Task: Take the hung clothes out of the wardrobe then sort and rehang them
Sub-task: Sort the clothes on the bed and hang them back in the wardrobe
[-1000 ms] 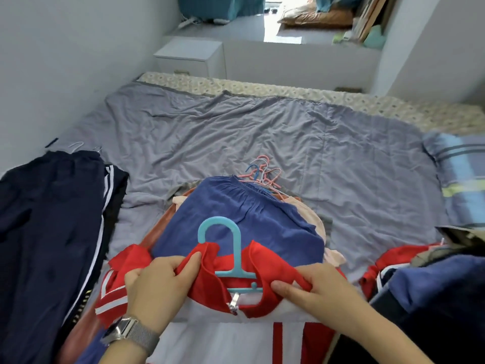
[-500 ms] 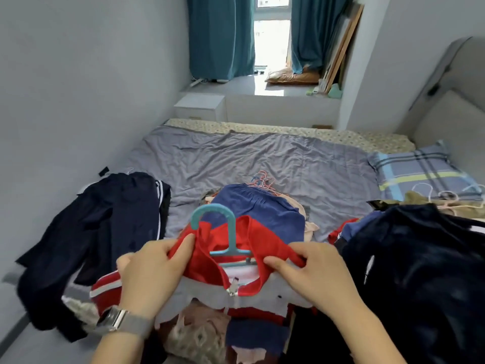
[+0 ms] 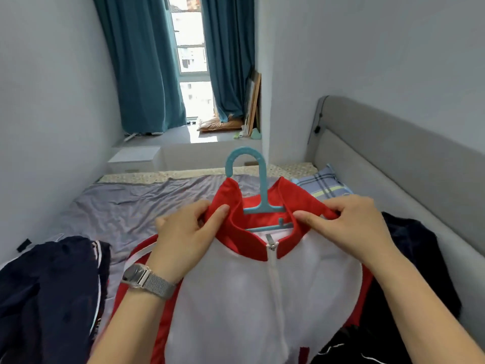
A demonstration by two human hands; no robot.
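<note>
- Above the grey-sheeted bed (image 3: pixel 157 203), a red-and-white zip-front jacket (image 3: pixel 252 306) hangs on a blue plastic hanger (image 3: pixel 258 190), held up by 2 hands.
- Left hand (image 3: pixel 183 237), a metal-mesh watch (image 3: pixel 147 281) on its wrist, pinches the red collar's left side.
- Right hand (image 3: pixel 349 227) pinches the collar's right side.
- Dark navy clothes with white stripes (image 3: pixel 49 292) lie heaped on the bed at left.
- Another dark garment pile (image 3: pixel 412 261) lies at right, near a blue plaid pillow (image 3: pixel 321 183).

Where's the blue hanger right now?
In the head view the blue hanger sits centre frame inside the red collar of the red and white jacket, between the left hand and right hand.
</note>
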